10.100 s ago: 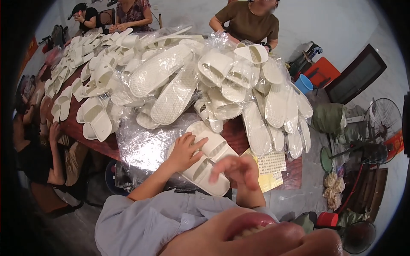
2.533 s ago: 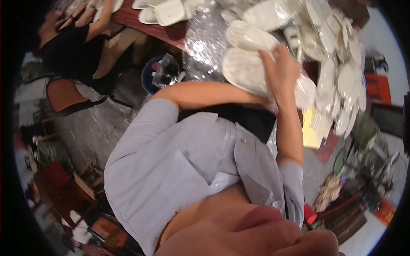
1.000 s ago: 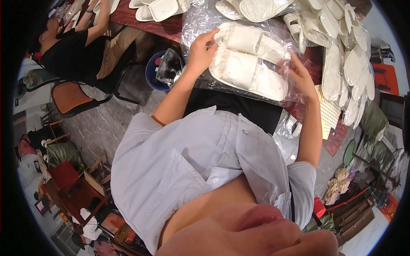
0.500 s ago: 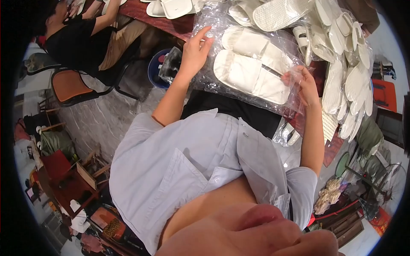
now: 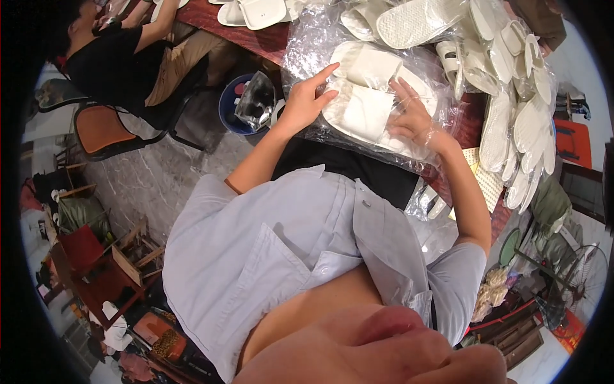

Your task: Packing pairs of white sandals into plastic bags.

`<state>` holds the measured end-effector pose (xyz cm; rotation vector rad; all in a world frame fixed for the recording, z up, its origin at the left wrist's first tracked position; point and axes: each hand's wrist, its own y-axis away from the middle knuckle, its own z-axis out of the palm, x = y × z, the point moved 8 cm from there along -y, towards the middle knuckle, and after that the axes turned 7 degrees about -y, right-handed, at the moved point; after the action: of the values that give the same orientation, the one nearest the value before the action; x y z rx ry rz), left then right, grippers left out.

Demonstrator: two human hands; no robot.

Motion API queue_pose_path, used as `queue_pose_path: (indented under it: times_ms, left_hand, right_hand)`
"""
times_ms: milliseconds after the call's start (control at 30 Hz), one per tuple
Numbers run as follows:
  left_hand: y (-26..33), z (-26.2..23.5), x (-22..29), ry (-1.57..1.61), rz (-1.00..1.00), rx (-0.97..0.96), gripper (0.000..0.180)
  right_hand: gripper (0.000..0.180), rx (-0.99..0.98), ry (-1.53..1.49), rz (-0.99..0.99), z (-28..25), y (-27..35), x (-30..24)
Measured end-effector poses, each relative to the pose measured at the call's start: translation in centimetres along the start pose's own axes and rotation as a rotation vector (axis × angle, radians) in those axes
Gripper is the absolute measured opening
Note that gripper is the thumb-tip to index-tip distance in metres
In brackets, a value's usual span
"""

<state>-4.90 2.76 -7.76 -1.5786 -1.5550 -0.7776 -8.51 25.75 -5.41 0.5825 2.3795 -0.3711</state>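
Our left hand (image 5: 306, 105) spreads open at the left end of the white slippers (image 5: 368, 114); our right hand (image 5: 414, 121) bends over their right half, perhaps pinching film (image 5: 306, 51): we cannot tell. Best smooth it gently, keeping the pair flat on the table's near side, clear of the right-hand pile (image 5: 531, 121).

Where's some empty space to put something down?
A strip of red table is bare between the top-left white slippers and the plastic sheet. Grey floor shows between the orange chair and the shirt. Crowded: a pair of slippers in the middle, bagged slippers heaped on the right.
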Motion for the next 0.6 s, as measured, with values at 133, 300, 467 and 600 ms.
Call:
queue_pose_path:
  times_ms: [133,300,467,600]
  left_hand:
    - [-0.5,0.3,0.1,0.010,0.119,-0.040,0.064]
    - [0.1,-1.8,-1.5,0.062,0.020,-0.057,0.062]
    - [0.1,-5.1,-4.7,0.079,-0.083,0.036,0.047]
    - [-0.1,-5.7,-3.5,-0.051,-0.068,-0.019,0.043]
  right_hand:
    - [0.037,-0.068,0.226,-0.117,1.9,-3.8,2.3]
    - [0.048,-0.060,-0.047,-0.016,1.9,-4.2,1.7]
    - [0.044,0.005,-0.234,0.315,0.3,-1.3,4.0]
    - [0.044,0.102,0.126,-0.066,-2.0,-0.3,0.5]
